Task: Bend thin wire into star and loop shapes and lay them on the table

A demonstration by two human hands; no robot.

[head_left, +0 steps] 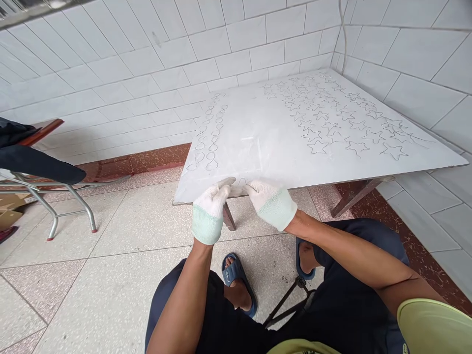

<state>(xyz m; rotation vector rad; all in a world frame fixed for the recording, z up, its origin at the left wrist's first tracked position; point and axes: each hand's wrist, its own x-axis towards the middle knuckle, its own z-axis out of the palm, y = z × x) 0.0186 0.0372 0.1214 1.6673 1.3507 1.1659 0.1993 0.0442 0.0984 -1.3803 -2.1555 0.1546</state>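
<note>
A thin bent wire (242,179) shows as a small loop between my gloved hands, at the front edge of the white tabletop (273,162). My left hand (213,201), in a white glove with a pale green cuff, pinches its left side. On the other side my right hand (271,199), gloved alike, has its fingers closed on the same wire. The fingers hide most of its shape. Beyond my left hand lie two rows of twisted wire loops (212,142). Many wire stars (317,133) are spread over the right part of the table.
White tiled walls (254,32) border the table at the back and right. A wooden table leg (354,198) stands below. To the left is a metal-legged chair (75,196) with dark cloth on it. My legs and sandals (239,282) are under my arms.
</note>
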